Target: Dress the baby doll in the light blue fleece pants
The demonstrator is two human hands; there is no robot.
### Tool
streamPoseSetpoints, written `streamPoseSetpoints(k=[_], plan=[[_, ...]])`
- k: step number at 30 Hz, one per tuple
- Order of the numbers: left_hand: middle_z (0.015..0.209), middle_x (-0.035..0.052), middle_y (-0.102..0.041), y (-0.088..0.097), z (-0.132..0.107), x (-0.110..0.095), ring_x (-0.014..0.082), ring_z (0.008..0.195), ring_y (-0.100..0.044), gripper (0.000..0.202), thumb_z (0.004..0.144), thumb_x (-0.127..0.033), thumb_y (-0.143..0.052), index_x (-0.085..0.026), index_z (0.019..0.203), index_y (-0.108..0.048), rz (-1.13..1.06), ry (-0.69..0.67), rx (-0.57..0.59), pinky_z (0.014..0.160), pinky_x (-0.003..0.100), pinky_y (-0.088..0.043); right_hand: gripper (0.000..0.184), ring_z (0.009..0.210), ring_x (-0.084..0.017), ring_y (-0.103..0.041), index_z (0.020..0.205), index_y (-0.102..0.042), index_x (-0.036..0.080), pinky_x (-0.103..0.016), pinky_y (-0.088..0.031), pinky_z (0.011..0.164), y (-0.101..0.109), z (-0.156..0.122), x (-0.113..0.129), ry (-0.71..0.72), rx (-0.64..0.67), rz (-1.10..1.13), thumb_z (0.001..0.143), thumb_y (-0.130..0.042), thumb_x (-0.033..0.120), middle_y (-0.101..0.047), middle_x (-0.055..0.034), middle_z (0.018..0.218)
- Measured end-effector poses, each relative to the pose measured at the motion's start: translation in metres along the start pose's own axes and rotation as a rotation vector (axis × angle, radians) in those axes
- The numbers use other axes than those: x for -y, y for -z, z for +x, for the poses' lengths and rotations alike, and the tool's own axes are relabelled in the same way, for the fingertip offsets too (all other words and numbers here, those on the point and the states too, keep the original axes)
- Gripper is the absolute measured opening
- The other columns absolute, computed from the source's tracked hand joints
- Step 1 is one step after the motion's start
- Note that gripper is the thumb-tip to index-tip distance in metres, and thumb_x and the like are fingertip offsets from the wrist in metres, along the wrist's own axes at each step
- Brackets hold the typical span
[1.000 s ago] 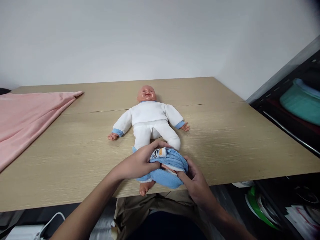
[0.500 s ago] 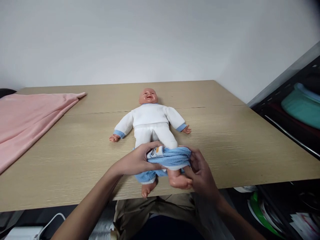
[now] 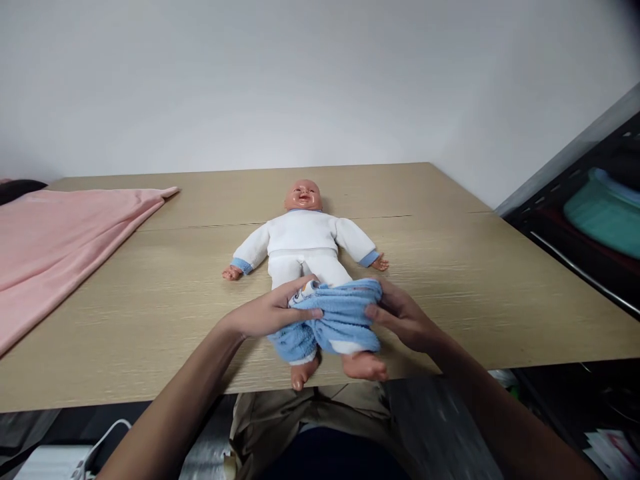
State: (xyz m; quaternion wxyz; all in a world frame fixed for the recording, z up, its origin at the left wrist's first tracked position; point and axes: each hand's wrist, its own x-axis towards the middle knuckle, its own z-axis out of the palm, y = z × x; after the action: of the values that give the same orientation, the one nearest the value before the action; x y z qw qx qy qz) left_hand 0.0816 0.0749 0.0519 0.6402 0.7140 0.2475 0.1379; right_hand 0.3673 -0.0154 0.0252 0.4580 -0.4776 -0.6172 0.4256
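A baby doll (image 3: 301,241) in a white suit with blue cuffs lies on its back on the wooden table (image 3: 150,293), head away from me, bare feet at the near edge. Blue terry trousers (image 3: 334,323) are bunched over its lower legs. My left hand (image 3: 270,312) grips the left side of the trousers' waistband, fingers curled round the cloth. My right hand (image 3: 403,315) pinches the right side of the waistband. Both feet stick out of the trouser legs.
A pink cloth (image 3: 55,237) is spread over the table's left part. A dark shelf unit (image 3: 590,220) with a teal item stands at the right. A white box with a cable (image 3: 65,457) lies on the floor at lower left.
The doll's right foot has come out through the trouser leg. Both hands have drawn the blue trousers up the legs, away from me, and the waistband now sits near the knees.
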Motion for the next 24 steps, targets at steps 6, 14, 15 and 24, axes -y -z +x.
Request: streamPoseSetpoints(k=[6,14,15,24], plan=[[0.137,0.0108,-0.072,-0.003,0.0,0.003,0.0299,0.131,-0.067,0.06,0.1,-0.053,-0.078,-0.02,0.148,-0.061,-0.072,0.04,0.034,0.116,0.046,-0.054,0.044,0.08,-0.018,-0.056,0.103,-0.063,0.026,-0.03,-0.054,0.075,-0.023,0.025,-0.01,-0.053,-0.08,0.101,0.102,-0.071,0.069,-0.057,0.0025,0.087],[0.166,0.0172,-0.061,-0.004,0.002,0.013,0.0385,0.159,-0.053,0.104,0.076,-0.04,-0.104,-0.021,0.162,-0.051,-0.124,-0.103,0.013,0.135,0.055,-0.04,0.03,0.098,-0.023,-0.063,0.112,-0.063,0.026,-0.036,-0.052,0.095,-0.028,0.031,-0.014,0.071,-0.243,-0.134,0.114,-0.057,0.055,-0.065,-0.0012,0.1],[0.169,0.017,-0.059,-0.005,0.002,0.011,0.0384,0.161,-0.051,0.105,0.075,-0.038,-0.105,-0.021,0.163,-0.05,-0.124,-0.11,-0.005,0.137,0.055,-0.038,0.03,0.097,-0.023,-0.062,0.112,-0.062,0.026,-0.036,-0.052,0.094,-0.027,0.032,-0.014,0.079,-0.242,-0.153,0.115,-0.056,0.055,-0.065,-0.001,0.099],[0.178,0.0153,-0.05,-0.008,0.008,-0.005,0.0356,0.159,-0.056,0.104,0.09,-0.028,-0.092,-0.027,0.175,-0.032,-0.246,-0.006,-0.025,0.134,0.051,-0.044,0.037,0.088,-0.022,-0.058,0.102,-0.06,0.027,-0.034,-0.051,0.087,-0.017,0.071,-0.029,0.004,-0.089,-0.053,0.108,-0.061,0.063,-0.062,0.0006,0.091]])
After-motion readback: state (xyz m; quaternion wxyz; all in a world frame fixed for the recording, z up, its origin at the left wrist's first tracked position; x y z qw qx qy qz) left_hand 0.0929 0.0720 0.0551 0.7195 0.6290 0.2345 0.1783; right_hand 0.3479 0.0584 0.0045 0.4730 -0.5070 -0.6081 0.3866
